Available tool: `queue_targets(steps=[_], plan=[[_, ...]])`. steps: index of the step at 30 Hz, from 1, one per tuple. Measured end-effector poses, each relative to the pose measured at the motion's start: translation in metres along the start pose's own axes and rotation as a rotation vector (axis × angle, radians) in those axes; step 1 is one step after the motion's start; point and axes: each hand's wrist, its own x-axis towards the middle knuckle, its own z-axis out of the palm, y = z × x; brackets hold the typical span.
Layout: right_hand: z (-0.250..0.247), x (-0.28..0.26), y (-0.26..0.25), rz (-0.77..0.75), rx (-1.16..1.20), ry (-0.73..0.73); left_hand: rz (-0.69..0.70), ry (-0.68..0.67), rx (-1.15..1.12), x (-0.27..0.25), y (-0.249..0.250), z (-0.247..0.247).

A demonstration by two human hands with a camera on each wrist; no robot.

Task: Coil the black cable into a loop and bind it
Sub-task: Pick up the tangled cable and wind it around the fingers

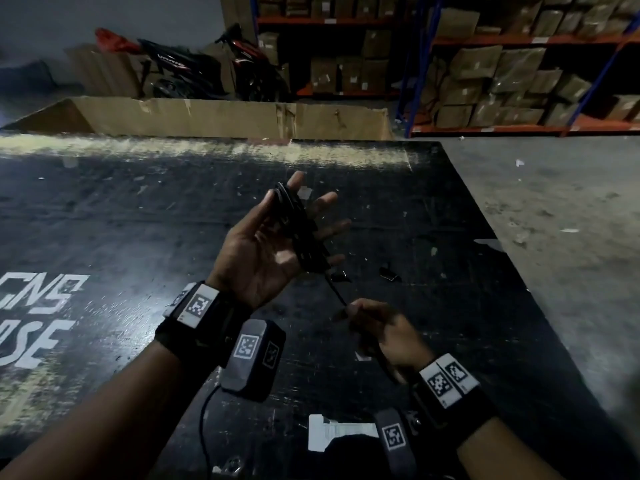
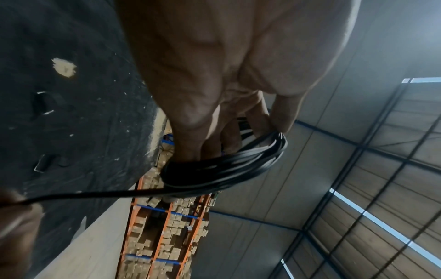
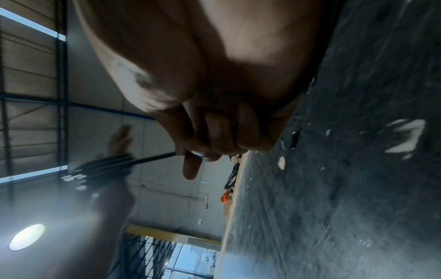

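The black cable (image 1: 301,230) is wound in several turns round the spread, straight fingers of my left hand (image 1: 266,244), which is held palm up above the table. In the left wrist view the coil (image 2: 226,169) hangs round the fingers (image 2: 229,136), with the thumb touching its top. A free strand (image 1: 334,292) runs down from the coil to my right hand (image 1: 374,323), which pinches its end between thumb and curled fingers (image 3: 214,136). The strand (image 3: 152,159) is pulled straight between the two hands.
Both hands hover over a scuffed black tabletop (image 1: 138,220). Two small black pieces (image 1: 389,273) lie just right of the hands, and a white label (image 1: 332,434) is near the front. Concrete floor (image 1: 554,202) lies past the right edge, a cardboard box (image 1: 225,117) behind.
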Motion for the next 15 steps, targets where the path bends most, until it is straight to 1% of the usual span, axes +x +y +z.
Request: queue_targets(steps=[2, 4, 6, 7, 9, 10, 13, 15], plan=[[-0.01, 0.008, 0.0, 0.033, -0.092, 0.023, -0.036, -0.065, 0.015, -0.006, 0.0, 0.002], [-0.021, 0.016, -0.007, 0.04, -0.201, 0.049, -0.113, -0.154, 0.012, -0.015, -0.004, 0.004], [-0.03, 0.027, -0.018, -0.014, -0.36, 0.044, -0.218, -0.232, 0.016, -0.023, -0.013, 0.003], [-0.034, 0.032, -0.025, -0.06, -0.458, 0.038, -0.275, -0.242, 0.055, -0.026, -0.019, 0.0], [-0.036, 0.043, -0.041, -0.139, -0.623, 0.016, -0.357, -0.215, 0.185, -0.032, -0.032, -0.005], [-0.036, 0.047, -0.05, -0.15, -0.675, -0.004, -0.368, -0.178, 0.258, -0.034, -0.038, -0.006], [-0.033, 0.054, -0.076, -0.146, -0.807, -0.058, -0.331, -0.04, 0.504, -0.036, -0.053, -0.009], [-0.028, 0.057, -0.086, -0.117, -0.885, -0.079, -0.312, 0.018, 0.608, -0.034, -0.061, -0.012]])
